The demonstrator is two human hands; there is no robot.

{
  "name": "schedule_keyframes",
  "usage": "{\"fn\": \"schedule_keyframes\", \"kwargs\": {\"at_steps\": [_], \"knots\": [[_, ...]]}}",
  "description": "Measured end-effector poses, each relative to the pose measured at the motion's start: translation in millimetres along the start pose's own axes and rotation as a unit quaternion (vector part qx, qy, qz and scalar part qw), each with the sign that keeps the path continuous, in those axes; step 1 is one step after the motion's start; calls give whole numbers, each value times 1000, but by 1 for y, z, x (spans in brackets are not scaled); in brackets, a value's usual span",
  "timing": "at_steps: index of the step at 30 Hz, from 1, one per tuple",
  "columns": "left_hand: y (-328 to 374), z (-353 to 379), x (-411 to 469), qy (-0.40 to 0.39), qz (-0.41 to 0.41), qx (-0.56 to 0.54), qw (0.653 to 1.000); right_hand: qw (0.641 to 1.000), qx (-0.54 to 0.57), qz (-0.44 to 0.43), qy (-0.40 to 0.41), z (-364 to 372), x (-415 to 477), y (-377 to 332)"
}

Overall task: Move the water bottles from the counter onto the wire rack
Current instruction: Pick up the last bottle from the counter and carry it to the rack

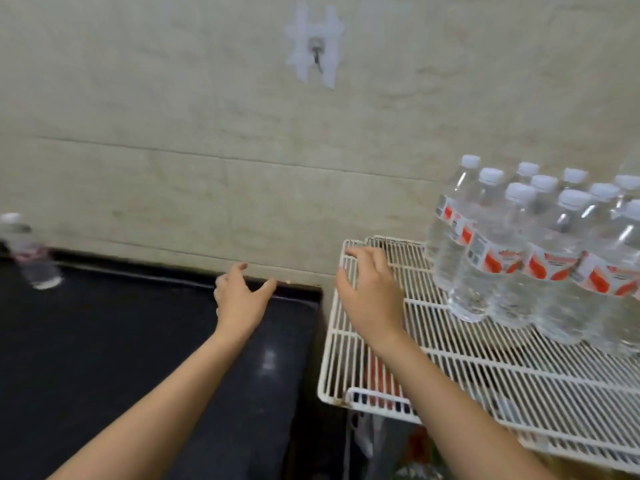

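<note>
Several clear water bottles (540, 251) with white caps and red-and-white labels stand packed together at the back right of the white wire rack (433, 344). One more bottle (29, 252), blurred, stands alone on the black counter (121, 341) at the far left by the wall. My left hand (240, 294) hovers open over the counter's back right corner, holding nothing. My right hand (369, 289) is open above the rack's back left corner, fingers spread, to the left of the bottle group and apart from it.
A beige tiled wall (207, 150) runs behind counter and rack, with a white adhesive hook (317, 50) high up. A narrow gap separates counter and rack. Dim red and dark items (379, 379) show through the wires below the rack.
</note>
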State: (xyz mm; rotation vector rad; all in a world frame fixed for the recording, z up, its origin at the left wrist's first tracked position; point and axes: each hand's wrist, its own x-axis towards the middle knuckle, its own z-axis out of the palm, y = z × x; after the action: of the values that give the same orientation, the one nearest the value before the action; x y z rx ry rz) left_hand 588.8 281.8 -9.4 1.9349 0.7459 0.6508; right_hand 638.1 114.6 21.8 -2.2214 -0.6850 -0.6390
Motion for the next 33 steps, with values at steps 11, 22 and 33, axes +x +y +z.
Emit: {"fn": "schedule_keyframes", "kwargs": {"at_steps": [11,22,33], "knots": [[-176,-344,-11,245,-143,53,958,980,60,-102,-159,195,-55,-240],[-317,-520,-81,355,-269,89,891,935,50,-157,-313,326,-122,-393],[-384,-570,-23,349,-300,107,881,917,33,-132,-376,448,-108,-435]]}}
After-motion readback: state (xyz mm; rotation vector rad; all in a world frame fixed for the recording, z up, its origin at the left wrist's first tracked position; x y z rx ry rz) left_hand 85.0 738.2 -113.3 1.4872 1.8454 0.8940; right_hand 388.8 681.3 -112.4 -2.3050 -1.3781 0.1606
